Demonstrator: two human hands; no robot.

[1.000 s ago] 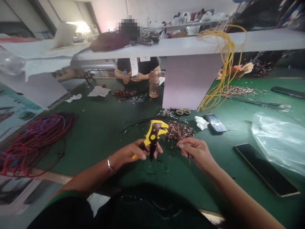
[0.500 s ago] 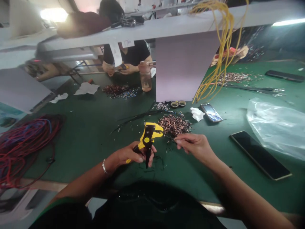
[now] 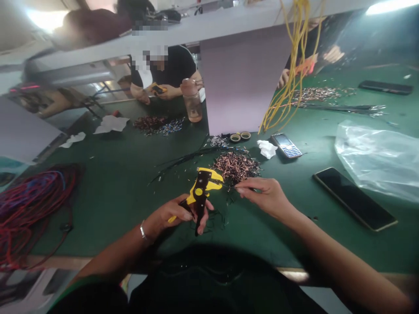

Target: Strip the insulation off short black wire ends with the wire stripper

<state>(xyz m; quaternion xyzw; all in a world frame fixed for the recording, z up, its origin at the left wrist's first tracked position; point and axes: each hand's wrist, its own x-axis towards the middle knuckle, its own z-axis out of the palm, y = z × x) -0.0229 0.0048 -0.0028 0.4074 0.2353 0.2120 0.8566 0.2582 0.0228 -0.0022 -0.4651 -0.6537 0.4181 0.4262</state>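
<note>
Left hand: it [image 3: 173, 209] was closed around the handles of a yellow-and-black tool [image 3: 198, 192], whose head leaned toward the other hand.
Dark offcuts: short pieces [image 3: 223, 220] lay on the green counter [image 3: 114, 174], just beside the left hand and on its right.
Right hand: it [image 3: 270, 196] was narrowed to a pinch, fingertips together on what looked like a thin dark wire [image 3: 230, 186].
Tool mouth: it faced the pinched fingers, the wire spanning the small gap between; whether the wire's end sat inside the mouth could not be told. The step in hand seemed to be lining up wire and tool, which called for a steady left hand and a fine, straight approach from the right.
Copper-coloured pile: the small pieces [image 3: 236, 166] were heaped just beyond the right fingertips and the tool's head.
Black phone: it [image 3: 355, 198] lay flat, to the right of the right hand.
Red and blue wires: the loose coil [image 3: 39, 205] lay well to the left of the left hand.
Long dark wires: these [image 3: 183, 160] stretched beyond the left hand, behind the tool.
Keypad phone: it [image 3: 286, 146] lay beyond the right hand, beside a crumpled tissue [image 3: 267, 149].
Bottle: it [image 3: 193, 107] stood farther off, near a co-worker's hands [image 3: 166, 91].
</note>
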